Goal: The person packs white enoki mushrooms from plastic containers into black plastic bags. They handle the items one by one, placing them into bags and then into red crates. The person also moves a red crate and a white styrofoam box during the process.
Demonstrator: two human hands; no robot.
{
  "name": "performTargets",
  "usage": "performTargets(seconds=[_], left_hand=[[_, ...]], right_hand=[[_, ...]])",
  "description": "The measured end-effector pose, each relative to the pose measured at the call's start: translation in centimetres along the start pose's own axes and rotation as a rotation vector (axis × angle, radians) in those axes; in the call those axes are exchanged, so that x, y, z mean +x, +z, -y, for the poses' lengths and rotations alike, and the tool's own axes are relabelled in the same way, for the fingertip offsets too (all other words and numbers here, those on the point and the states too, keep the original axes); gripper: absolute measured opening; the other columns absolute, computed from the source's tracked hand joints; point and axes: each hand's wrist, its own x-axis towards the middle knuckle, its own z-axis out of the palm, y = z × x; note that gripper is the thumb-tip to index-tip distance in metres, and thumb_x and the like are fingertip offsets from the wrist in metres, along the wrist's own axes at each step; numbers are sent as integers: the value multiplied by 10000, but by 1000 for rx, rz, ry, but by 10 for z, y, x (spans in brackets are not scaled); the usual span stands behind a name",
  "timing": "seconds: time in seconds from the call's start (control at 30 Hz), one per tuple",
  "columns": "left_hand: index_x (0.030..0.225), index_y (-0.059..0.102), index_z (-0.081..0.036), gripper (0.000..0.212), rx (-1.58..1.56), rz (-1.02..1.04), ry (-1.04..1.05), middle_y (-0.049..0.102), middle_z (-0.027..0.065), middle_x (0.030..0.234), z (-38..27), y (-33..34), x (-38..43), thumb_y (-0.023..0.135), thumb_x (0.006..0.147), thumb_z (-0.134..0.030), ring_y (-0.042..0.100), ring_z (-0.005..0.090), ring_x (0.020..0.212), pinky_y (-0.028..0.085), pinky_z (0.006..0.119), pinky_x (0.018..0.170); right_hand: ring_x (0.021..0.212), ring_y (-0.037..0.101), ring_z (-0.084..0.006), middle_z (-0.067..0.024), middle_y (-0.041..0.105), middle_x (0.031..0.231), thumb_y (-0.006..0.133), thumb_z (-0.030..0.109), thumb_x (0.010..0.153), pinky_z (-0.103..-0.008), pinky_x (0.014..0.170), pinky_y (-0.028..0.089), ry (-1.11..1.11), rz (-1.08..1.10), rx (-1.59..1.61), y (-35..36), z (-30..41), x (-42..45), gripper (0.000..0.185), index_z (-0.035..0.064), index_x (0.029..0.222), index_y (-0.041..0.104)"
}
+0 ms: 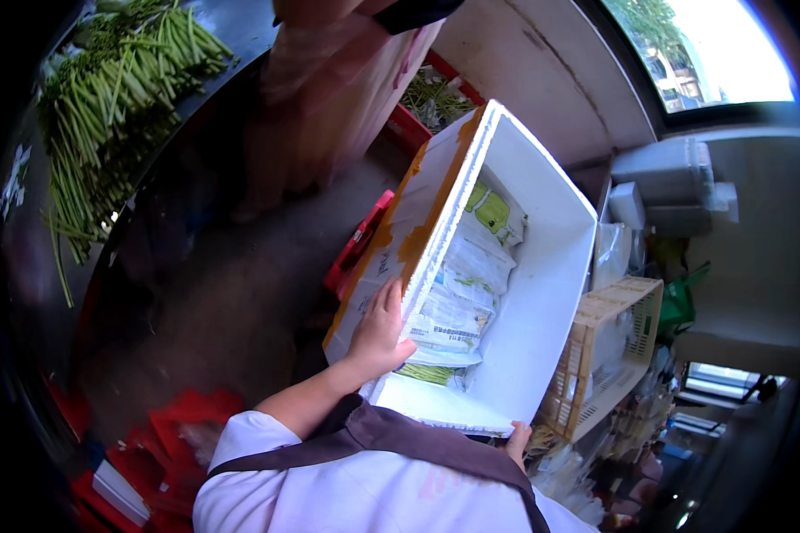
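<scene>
A white foam box [547, 266] is tilted in front of my body, its open top facing me. Brown tape runs along its outer left side, which bears handwriting. My left hand [377, 333] grips the left rim, thumb over the edge and fingers along the outside. At the near right corner my right hand [519, 441] holds the box; only part of it shows past my apron. Inside lie several bundles wrapped in printed paper [463, 286]. Thin green stalks [430, 373] show at the near end, beneath the paper.
Another person [333, 100], blurred, stands beyond the box. Bunched green vegetable stalks [120, 100] lie on a dark table at left. A red crate [407, 126] of stalks sits against the wall. Right of the box are a beige plastic crate [587, 373] and plastic bags. Red crates [167, 440] stand low left.
</scene>
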Motion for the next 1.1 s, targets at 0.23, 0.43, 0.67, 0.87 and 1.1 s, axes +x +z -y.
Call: performTargets(seconds=[0.23, 0.43, 0.67, 0.87, 1.1], left_hand=[[1306, 208, 65, 792, -167, -22, 68, 371, 251, 1232, 3, 4, -4, 592, 620, -31, 377, 371, 1168, 317, 374, 984], [1313, 252, 41, 759, -266, 37, 88, 417, 202, 1167, 1, 10, 4, 526, 605, 39, 456, 303, 1095, 356, 337, 944], [1320, 231, 61, 760, -305, 82, 95, 394, 189, 1227, 3, 8, -1, 483, 604, 11, 413, 268, 1149, 302, 327, 982], [1325, 221, 58, 755, -298, 90, 32, 392, 181, 1244, -3, 7, -6, 455, 608, 7, 417, 253, 1145, 295, 321, 986], [1330, 239, 28, 775, -275, 105, -58, 406, 157, 1235, -14, 13, -3, 436, 581, 10, 427, 247, 1133, 305, 315, 979]], right_hand=[[876, 517, -235, -134, 484, 978, 548, 115, 669, -360, 737, 460, -114, -39, -12, -1, 5, 14, 460, 9, 1078, 364], [920, 510, -199, -131, 503, 1026, 588, 178, 694, -319, 803, 419, -164, -79, -88, -3, -1, 4, 533, -14, 1144, 375], [954, 503, -214, -131, 522, 1021, 636, 274, 742, -331, 832, 402, -142, -68, -252, -6, 14, -3, 467, 0, 1075, 457], [1010, 416, -317, -116, 487, 1034, 714, 289, 652, -435, 888, 329, -997, -686, -816, -45, 110, 46, 458, 70, 1007, 524], [795, 550, -247, -61, 567, 726, 702, 283, 658, -465, 911, 332, -754, -278, -1078, -92, 100, 123, 235, 101, 698, 559]])
